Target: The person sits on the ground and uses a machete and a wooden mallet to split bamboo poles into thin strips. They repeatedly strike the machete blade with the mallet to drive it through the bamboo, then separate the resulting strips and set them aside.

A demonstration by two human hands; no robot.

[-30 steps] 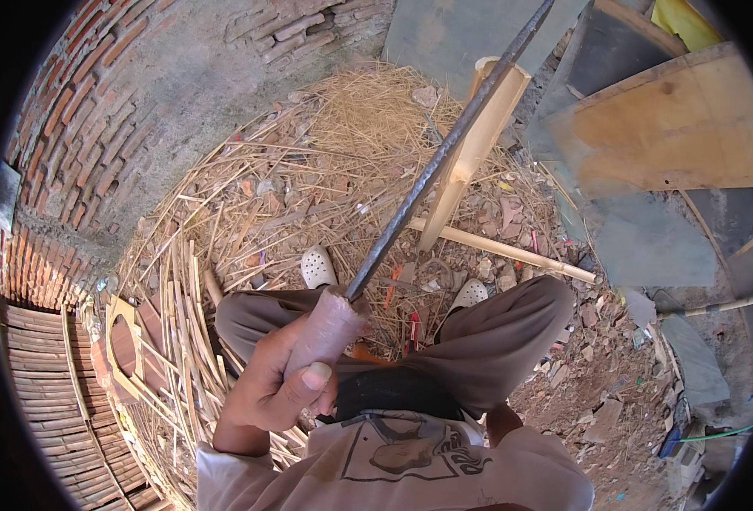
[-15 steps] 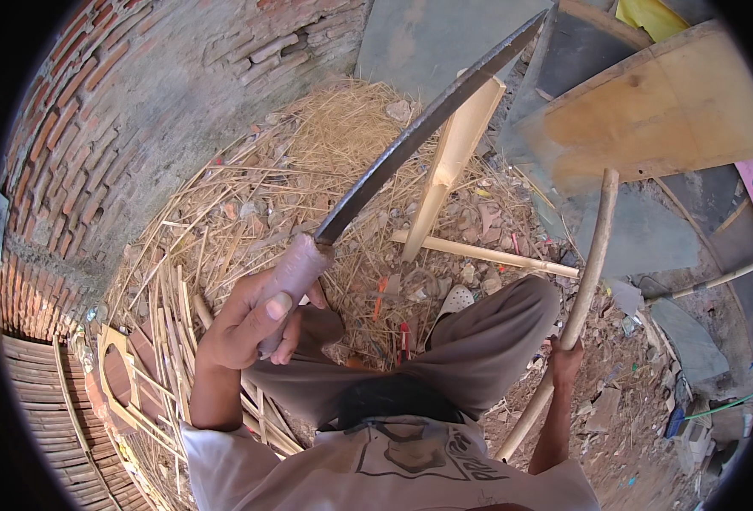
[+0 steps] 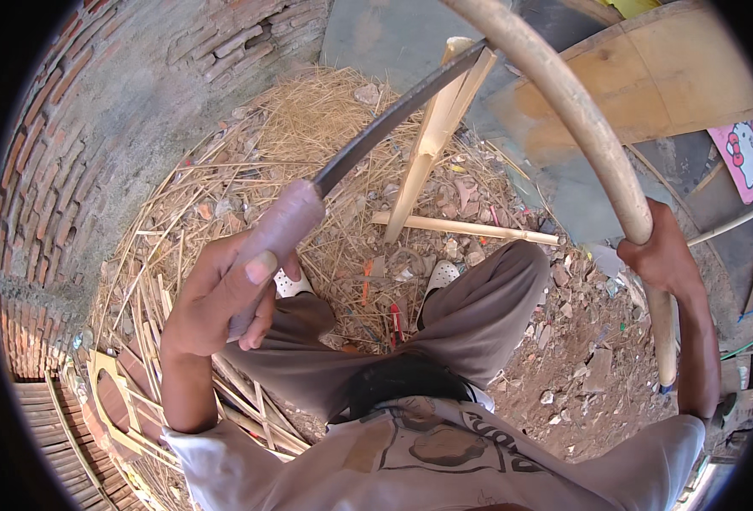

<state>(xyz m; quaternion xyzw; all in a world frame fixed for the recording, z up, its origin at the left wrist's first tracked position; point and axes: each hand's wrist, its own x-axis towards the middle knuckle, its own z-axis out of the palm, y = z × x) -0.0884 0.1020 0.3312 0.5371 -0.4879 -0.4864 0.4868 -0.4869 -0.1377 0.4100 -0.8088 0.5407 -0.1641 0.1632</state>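
Note:
My left hand is closed around the pale, wrapped handle of a machete. The long dark blade slants up and away, its far part at the top end of an upright split bamboo piece. Two sides of the bamboo show around the blade there. My right hand grips a thick curved wooden stick, raised at the right. The stick's upper end passes beyond the top of the picture, close by the blade's tip. A bamboo strip lies flat at the foot of the upright piece.
Straw and rubble cover the ground. A brick wall rises at the left, with bamboo strips near it. Grey sheets and a brown board lie at the far right. A red tool is between my feet.
My right hand has lifted the stick upward, its top now near the blade's tip. The machete has come lower, its blade now at the bamboo's top end.

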